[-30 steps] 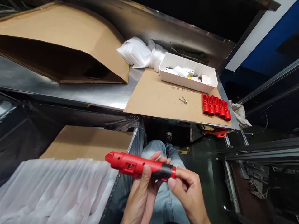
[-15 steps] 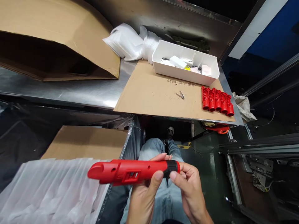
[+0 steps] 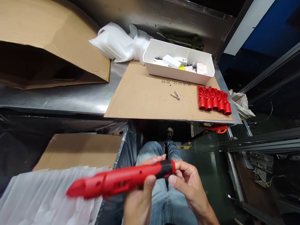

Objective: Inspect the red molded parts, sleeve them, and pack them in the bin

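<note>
Both of my hands hold a red plastic tool housing (image 3: 119,181) with a black band near its right end, above my lap. Its left tip is motion-blurred and tilts down over white sheeting. My left hand (image 3: 138,200) wraps under the red body, thumb on top. My right hand (image 3: 189,187) pinches the end by the black band between thumb and fingers. Neither hand touches anything else.
On a cardboard sheet (image 3: 140,100) over a steel table (image 3: 70,97) lie several red moulded parts (image 3: 213,101) and a small metal part (image 3: 175,96). A white tray (image 3: 178,59) holds small items. White bags (image 3: 117,42) lie behind it. White sheeting (image 3: 51,197) is at lower left.
The red housing has swung from tip-up to tip-down, its left end now lower and farther left. The view has also shifted slightly.
</note>
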The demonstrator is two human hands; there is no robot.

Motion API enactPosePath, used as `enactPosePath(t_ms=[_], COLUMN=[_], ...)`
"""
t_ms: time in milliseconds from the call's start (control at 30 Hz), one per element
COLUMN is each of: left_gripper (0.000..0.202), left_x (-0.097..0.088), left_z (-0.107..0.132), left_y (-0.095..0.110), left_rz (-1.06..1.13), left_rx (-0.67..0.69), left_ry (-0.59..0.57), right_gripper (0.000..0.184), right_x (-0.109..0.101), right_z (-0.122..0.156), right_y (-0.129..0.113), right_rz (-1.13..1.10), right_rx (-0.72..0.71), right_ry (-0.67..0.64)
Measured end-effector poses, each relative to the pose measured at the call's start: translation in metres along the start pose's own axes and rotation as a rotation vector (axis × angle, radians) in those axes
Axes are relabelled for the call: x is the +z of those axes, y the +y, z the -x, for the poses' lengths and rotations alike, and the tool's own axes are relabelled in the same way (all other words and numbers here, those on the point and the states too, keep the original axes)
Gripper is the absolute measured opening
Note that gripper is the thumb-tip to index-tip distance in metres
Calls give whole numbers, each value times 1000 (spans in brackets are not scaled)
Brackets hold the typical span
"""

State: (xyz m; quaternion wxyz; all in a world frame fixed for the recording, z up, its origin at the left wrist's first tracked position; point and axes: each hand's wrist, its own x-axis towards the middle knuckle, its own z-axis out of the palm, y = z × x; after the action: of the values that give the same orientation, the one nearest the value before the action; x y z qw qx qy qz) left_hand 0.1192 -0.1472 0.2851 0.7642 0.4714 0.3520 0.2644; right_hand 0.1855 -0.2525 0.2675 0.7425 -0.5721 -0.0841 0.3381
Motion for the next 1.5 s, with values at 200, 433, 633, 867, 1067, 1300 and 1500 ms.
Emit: enactPosePath(t_ms=[200,433,633,867,1067,1300,1500], left_gripper=[27,28,24,26,24,25,23], left_x=[-4,7,2,-1,-4,-9,-17], left_z=[-21,-10,-7,-10,-12,-14,-17], left_y=[10,21,18,23,21,17,14], left_rz=[499,540,578,601,619,649,652], left_rx=[-560,-648,-732,-803,-834,-876,-805], left_ry=[144,247,239,225,214,166,100], right_gripper=[18,27,20,15,11,8,11], right_x=[6,24,39,33,35,37,37], right_z=[9,14,15,11,6,2,2], right_y=[-9,5,18,10,10,11,13], right_rz=[350,652,721,926,1002,1051,1044], right_rx=[-205,-421,-550,-814,-856,-890,-785], right_ry=[207,129,241,289,316,326,280])
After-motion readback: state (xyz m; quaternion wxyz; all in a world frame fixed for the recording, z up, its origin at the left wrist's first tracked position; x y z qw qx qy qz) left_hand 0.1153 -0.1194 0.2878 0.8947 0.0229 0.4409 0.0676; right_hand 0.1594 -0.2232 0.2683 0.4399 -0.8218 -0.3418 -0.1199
